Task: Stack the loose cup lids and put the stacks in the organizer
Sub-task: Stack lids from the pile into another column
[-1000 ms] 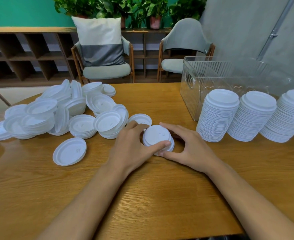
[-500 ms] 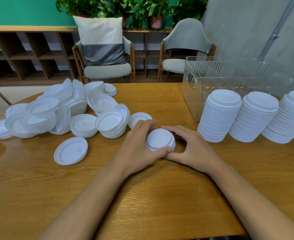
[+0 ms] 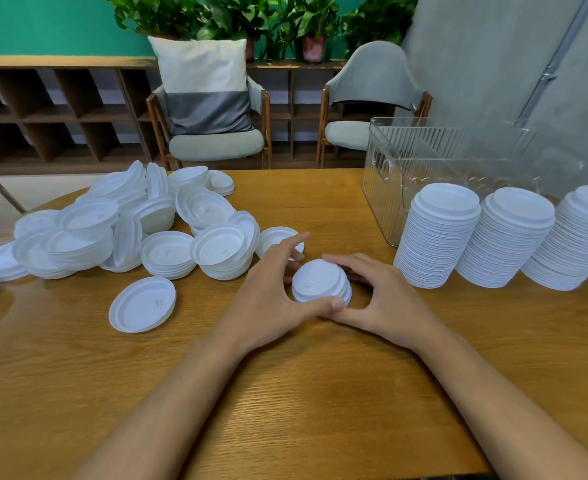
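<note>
Two hands, left hand [image 3: 268, 299] and right hand [image 3: 386, 303], curl their fingers around the small lid stack [image 3: 320, 280] at the frame centre; I think an even squeeze nests the rims straight.

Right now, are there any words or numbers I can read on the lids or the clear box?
None can be read.
The loose lid and the small lid stack each bear a tiny raised mark, too small and blurred to read.
The clear organizer shows no label.
</note>
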### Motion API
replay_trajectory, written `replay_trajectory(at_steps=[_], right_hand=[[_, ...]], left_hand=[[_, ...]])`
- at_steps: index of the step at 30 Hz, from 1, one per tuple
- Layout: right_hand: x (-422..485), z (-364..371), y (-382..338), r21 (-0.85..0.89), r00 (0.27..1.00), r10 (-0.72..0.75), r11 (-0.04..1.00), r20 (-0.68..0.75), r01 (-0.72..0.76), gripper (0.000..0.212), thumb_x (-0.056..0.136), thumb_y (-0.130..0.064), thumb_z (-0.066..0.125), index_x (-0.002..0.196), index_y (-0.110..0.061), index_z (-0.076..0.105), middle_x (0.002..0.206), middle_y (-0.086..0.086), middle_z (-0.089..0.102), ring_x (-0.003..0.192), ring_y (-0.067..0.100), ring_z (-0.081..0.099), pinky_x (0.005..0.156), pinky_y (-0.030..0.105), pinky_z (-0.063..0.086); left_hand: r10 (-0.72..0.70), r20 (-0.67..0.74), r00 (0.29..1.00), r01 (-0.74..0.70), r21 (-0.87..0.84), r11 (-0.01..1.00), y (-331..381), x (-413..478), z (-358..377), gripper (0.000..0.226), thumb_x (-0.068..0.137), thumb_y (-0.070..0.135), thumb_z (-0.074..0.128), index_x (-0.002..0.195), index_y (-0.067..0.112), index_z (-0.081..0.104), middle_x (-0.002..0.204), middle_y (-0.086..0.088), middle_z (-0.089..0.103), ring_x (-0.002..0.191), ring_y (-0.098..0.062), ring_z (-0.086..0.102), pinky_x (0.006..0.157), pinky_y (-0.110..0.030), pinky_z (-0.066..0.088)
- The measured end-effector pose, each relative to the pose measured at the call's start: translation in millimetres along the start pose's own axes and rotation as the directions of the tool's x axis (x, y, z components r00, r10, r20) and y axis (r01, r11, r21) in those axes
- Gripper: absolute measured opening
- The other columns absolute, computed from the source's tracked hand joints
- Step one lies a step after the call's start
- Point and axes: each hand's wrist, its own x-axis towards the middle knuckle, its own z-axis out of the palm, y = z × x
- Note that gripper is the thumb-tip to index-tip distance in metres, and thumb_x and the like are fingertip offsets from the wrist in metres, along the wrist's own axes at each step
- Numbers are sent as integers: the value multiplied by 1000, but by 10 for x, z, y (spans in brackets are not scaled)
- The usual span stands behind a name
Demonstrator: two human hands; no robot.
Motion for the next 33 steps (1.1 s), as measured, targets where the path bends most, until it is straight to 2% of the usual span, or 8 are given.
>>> replay_trajectory(at_steps=[2, 4, 7, 11, 13, 18, 29, 33], right_hand=[[6, 1, 5, 6, 1000, 3, 1000, -5, -3, 79, 75, -46, 92, 146, -35, 58, 126, -21, 63, 121, 3, 61, 104, 35, 52], [7, -3, 6, 49, 1000, 1, 999, 3, -1, 86, 75, -41, 94, 150, -33, 53, 133, -20, 61, 127, 1, 58, 107, 28, 50], [10, -19, 0, 93, 1000, -10, 996, 14, 8, 93, 74, -39, 94, 155, -30, 48, 142, -19, 56, 133, -1, 54, 109, 20, 47], [14, -37, -5, 76, 999, 4, 997, 50, -8, 95, 72, -44, 94, 155, -32, 48, 144, -23, 55, 137, -3, 50, 114, 25, 45], [14, -49, -8, 59, 998, 17, 998, 63, -21, 95, 70, -45, 94, 154, -32, 50, 145, -23, 55, 137, -5, 49, 116, 29, 43], [10, -62, -13, 44, 996, 35, 998, 80, -39, 98, 68, -48, 94, 154, -34, 50, 145, -26, 55, 137, -8, 46, 118, 30, 41], [-1, -61, -26, 36, 994, 54, 998, 98, -58, 103, 68, -52, 93, 157, -36, 45, 146, -25, 55, 137, -5, 48, 118, 33, 43], [2, -67, -37, -13, 994, 41, 999, 103, -40, 98, 69, -54, 92, 154, -32, 50, 146, -26, 54, 137, -9, 47, 115, 24, 40]], left_hand=[[-10, -55, 998, 9, -14, 1000, -4, 20, 26, 93, 71, 52, 92, 151, 38, 45, 117, 14, 63, 115, 1, 60, 100, -18, 52], [-1, -51, 999, -2, -59, 998, -2, 35, 2, 89, 72, 41, 95, 148, 35, 49, 112, 13, 68, 114, 2, 63, 103, -20, 52], [20, 16, 1000, -19, -51, 999, 6, 41, -88, 91, 74, 30, 95, 150, 43, 46, 123, 19, 70, 123, 6, 60, 107, -22, 48], [13, 88, 996, -2, -122, 993, -8, 53, -137, 92, 77, 15, 93, 153, 41, 46, 136, 11, 67, 129, 4, 58, 106, -24, 52], [4, 95, 995, 10, -140, 990, -28, 59, -151, 93, 77, 11, 92, 153, 40, 46, 135, 7, 67, 129, 0, 60, 107, -26, 52], [8, 117, 993, 11, -156, 988, -59, 58, -169, 89, 79, 5, 90, 151, 35, 49, 127, 6, 69, 127, -6, 62, 107, -27, 52], [-5, 165, 986, 18, -74, 997, -74, 47, -218, 82, 83, 9, 87, 151, 37, 49, 126, 14, 67, 122, 0, 62, 108, -24, 50], [3, 162, 987, 11, -85, 996, -77, 40, -203, 81, 84, 7, 85, 151, 34, 49, 128, 13, 67, 126, 0, 60, 108, -21, 49]])
